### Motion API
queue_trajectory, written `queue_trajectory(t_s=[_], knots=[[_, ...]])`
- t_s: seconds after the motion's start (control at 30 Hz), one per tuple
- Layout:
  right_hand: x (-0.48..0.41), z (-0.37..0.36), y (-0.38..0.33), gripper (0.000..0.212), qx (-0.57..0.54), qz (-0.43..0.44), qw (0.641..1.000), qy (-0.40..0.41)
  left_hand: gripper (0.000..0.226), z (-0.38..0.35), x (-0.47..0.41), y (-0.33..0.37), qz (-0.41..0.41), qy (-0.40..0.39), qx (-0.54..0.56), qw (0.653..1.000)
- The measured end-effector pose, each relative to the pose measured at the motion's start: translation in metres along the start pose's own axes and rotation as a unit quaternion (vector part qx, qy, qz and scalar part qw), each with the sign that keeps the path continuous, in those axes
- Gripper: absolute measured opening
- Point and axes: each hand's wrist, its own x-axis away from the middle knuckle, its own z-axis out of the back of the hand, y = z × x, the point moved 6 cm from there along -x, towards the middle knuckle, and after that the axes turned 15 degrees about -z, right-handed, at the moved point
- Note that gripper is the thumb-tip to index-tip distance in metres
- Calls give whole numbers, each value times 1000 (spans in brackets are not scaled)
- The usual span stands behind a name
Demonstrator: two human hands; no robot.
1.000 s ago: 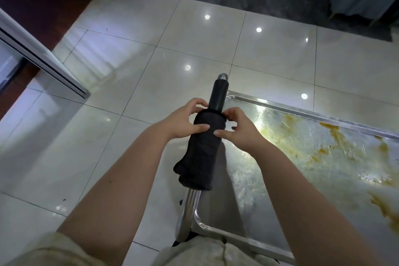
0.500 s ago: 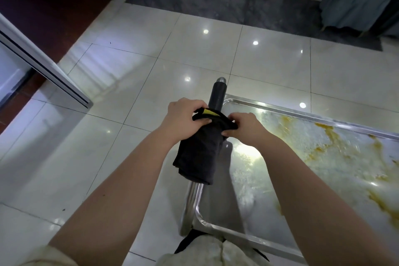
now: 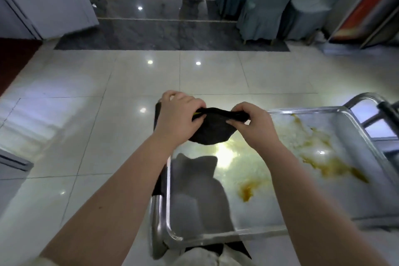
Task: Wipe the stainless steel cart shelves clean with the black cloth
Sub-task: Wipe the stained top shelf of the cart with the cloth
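Glossy tile floor around; stained shelf point(image 3: 216, 236) lower right unwiped, cloth point(image 3: 207, 131) at frame centre above it, pinched by left hand point(image 3: 177, 114) and right hand point(image 3: 252, 123); step judged: readying cloth; next: press it flat onto the stains point(image 3: 336, 168).

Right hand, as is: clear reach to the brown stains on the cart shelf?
Probably yes. The right hand grips the black cloth above the shelf; nothing lies between it and the stains.
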Motion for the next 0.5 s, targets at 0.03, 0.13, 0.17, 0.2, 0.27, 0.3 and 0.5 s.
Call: queue_trajectory(t_s=[0.03, 0.13, 0.17, 0.2, 0.27, 0.3, 0.5], knots=[[4, 13, 4, 19, 18, 3, 999, 27, 12, -9, -10, 10, -11, -12, 7, 1000], [15, 52, 18, 17, 85, 15, 990, 110, 14, -33, -34, 44, -41, -11, 37, 998], [18, 66, 24, 17, 99, 16, 986, 135, 16, -38, -42, 57, -53, 3, 40, 998], [22, 79, 30, 17, 106, 12, 982, 157, 17, -43, -50, 70, -66, 17, 40, 997], [32, 105, 45, 17, 110, -5, 974, 197, 16, -50, -63, 97, -91, 38, 43, 994], [38, 117, 54, 17, 110, -18, 971, 213, 15, -54, -70, 110, -102, 44, 48, 993], [83, 178, 114, 20, 127, -69, 960, 238, 12, -82, -86, 201, -163, 51, 74, 983]])
